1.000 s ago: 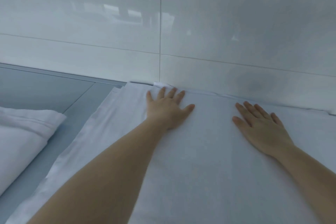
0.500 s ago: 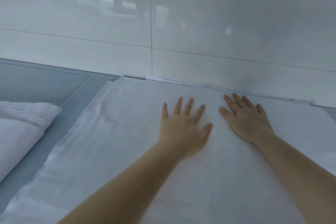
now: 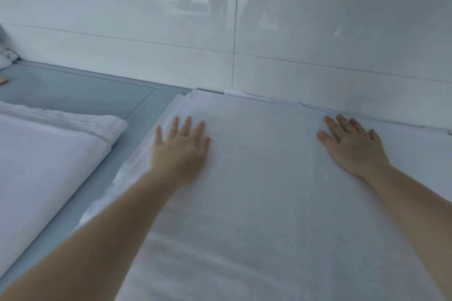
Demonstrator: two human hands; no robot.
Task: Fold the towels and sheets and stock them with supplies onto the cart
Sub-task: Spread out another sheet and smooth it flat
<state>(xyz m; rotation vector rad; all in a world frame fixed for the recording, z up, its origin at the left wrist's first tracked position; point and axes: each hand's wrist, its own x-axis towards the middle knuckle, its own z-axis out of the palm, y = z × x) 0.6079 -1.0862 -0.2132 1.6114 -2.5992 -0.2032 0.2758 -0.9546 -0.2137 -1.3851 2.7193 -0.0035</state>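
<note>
Two hands lie flat on one white sheet [image 3: 269, 190], fingers straight and spread, palms down; left hand [image 3: 182, 151] near the sheet's left edge, right hand [image 3: 354, 146] toward its far right, the two well apart; sheet folded in layers, far edge against the white tiled wall [image 3: 220, 32], covering the right part of the grey tabletop [image 3: 80, 90]; one folded white towel [image 3: 44, 154] at the tabletop's left edge, apart from the sheet.

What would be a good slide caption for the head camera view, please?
Left hand and right hand press flat on a white sheet beside a folded towel.
</note>
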